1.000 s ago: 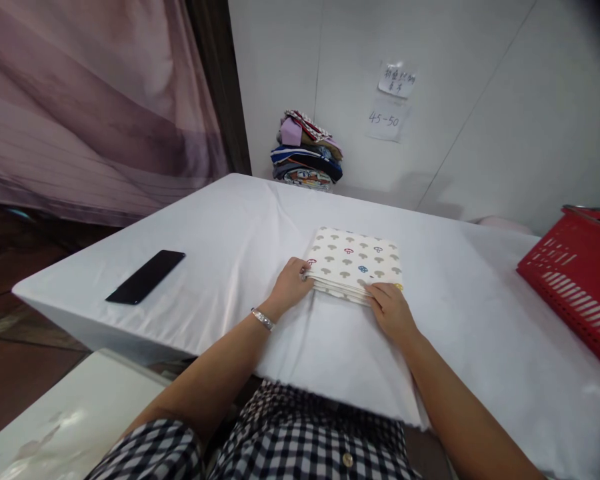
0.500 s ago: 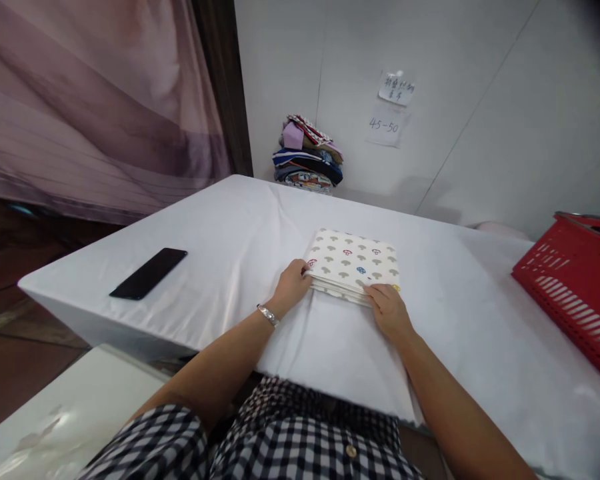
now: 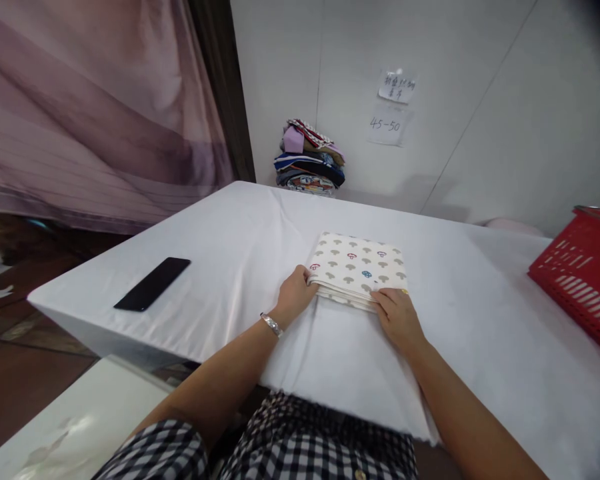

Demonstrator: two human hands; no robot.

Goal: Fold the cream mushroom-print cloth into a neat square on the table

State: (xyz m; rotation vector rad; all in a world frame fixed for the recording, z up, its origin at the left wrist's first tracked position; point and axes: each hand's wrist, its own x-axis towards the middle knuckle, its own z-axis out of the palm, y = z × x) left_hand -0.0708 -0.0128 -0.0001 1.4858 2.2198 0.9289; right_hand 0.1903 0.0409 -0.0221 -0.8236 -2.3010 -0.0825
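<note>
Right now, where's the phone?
In the head view, the phone lies flat near the left edge of the white table, well left of the left hand and the folded cloth.

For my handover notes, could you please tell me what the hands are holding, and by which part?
Both hands grip the folded mushroom-print cloth by its near edge: the left hand at the near-left corner, the right hand at the near-right corner.
</note>
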